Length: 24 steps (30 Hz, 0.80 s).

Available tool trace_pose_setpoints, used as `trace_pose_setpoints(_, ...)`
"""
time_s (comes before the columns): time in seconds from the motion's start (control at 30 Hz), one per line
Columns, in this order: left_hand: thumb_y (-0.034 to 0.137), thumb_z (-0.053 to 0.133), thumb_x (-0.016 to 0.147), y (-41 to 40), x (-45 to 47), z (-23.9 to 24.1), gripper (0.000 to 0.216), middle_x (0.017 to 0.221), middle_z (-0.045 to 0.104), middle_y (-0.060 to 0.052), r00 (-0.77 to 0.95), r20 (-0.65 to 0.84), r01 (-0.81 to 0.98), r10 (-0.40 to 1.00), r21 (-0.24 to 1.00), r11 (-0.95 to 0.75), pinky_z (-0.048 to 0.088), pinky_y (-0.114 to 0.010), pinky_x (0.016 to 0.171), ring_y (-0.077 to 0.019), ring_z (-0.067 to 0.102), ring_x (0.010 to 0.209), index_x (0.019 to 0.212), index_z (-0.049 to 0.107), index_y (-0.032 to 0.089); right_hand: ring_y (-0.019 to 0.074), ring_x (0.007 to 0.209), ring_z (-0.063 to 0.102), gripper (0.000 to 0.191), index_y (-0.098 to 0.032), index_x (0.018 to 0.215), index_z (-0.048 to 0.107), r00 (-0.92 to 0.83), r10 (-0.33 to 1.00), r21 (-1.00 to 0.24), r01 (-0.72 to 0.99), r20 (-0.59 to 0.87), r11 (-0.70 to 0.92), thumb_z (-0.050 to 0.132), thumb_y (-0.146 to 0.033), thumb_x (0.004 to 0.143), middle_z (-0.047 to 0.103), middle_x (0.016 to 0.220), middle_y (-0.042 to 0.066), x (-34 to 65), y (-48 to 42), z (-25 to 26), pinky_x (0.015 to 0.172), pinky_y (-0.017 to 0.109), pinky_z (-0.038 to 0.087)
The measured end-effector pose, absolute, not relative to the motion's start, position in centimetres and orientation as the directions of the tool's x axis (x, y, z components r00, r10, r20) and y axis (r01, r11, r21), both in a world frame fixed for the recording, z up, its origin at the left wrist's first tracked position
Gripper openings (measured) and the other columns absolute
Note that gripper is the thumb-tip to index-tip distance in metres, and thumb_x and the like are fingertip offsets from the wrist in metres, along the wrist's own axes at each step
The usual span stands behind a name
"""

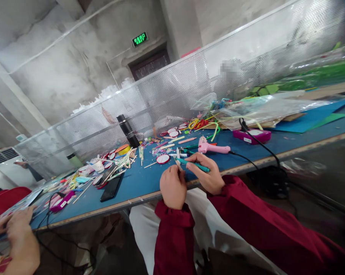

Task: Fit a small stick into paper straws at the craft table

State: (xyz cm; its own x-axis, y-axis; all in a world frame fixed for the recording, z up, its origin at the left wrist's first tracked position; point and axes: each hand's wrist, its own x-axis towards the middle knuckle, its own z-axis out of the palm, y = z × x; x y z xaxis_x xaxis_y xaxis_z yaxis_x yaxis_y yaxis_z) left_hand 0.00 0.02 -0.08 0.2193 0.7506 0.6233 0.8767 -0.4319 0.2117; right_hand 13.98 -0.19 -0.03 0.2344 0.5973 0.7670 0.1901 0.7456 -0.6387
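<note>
Teal-handled slim tool [195,165]: at the near edge of the blue table [144,179], tip pointed left at the stick.
Right hand [209,176]: fingers closed on the tool pen-fashion, probably to steer the tip.
Left hand [172,187]: curled shut, pinching a thin pale wooden stick [177,163] up to the tool.
Pink hot-glue gun [211,147]: lying just beyond the hands, within reach.
Clear plastic bag [247,110]: holds coloured bendy strips.
Black cylindrical flask [128,131]: upright, contents hidden.
</note>
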Motion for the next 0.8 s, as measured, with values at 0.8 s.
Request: trace_pose_setpoints(0.8, 0.028, 0.054, 0.097, 0.00, 0.00, -0.10, 0.011, 0.089, 0.068, -0.004, 0.223, 0.631, 0.875, 0.743, 0.206, -0.437, 0.042, -0.032, 0.079, -0.0205, 0.062, 0.092, 0.091, 0.058, 0.021, 0.0159, 0.070, 0.056, 0.006, -0.020, 0.081, 0.065, 0.237, 0.591, -0.634, 0.199, 0.771, 0.747, 0.063, -0.024, 0.086, 0.062, 0.075, 0.000, 13.94, -0.19, -0.16, 0.067, 0.029, 0.044)
